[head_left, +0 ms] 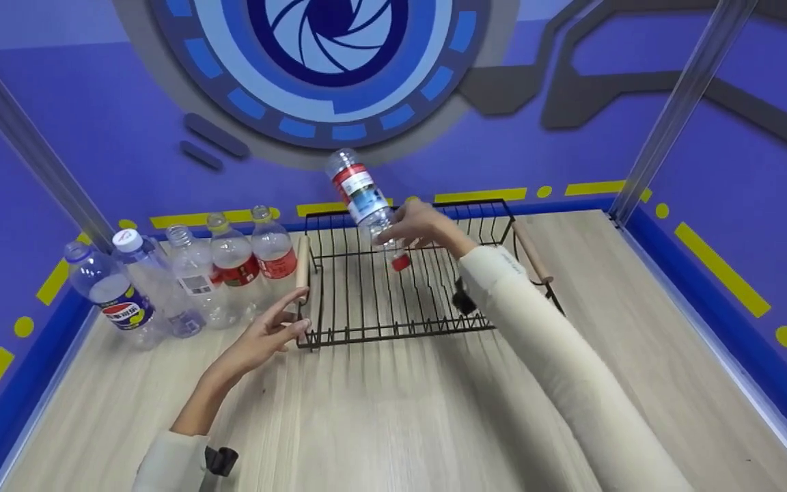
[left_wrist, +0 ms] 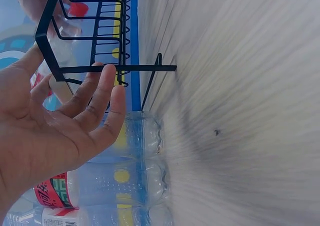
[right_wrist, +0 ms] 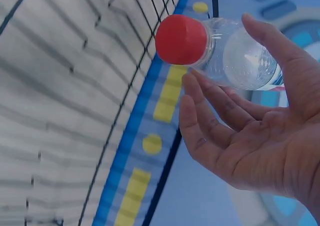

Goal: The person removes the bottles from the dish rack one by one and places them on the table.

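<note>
My right hand (head_left: 421, 224) grips a clear plastic bottle (head_left: 361, 191) with a red and white label, near its neck. The bottle is tilted cap down over the black wire basket (head_left: 393, 334), and its red cap (right_wrist: 181, 39) shows below the fingers. My left hand (head_left: 260, 342) is at the basket's left end, by the light wooden handle (head_left: 302, 260). Its fingers (left_wrist: 102, 99) are loosely extended beside the wire frame in the left wrist view; whether they press on the frame I cannot tell.
Several bottles stand left of the basket: a blue-labelled bottle (head_left: 120, 307), a white-capped bottle (head_left: 154, 280), an uncapped clear bottle (head_left: 195, 277) and red-labelled bottles (head_left: 275, 256). Purple walls (head_left: 571, 157) enclose the wooden table (head_left: 380, 417). A second wooden handle (head_left: 532, 251) is at the basket's right end.
</note>
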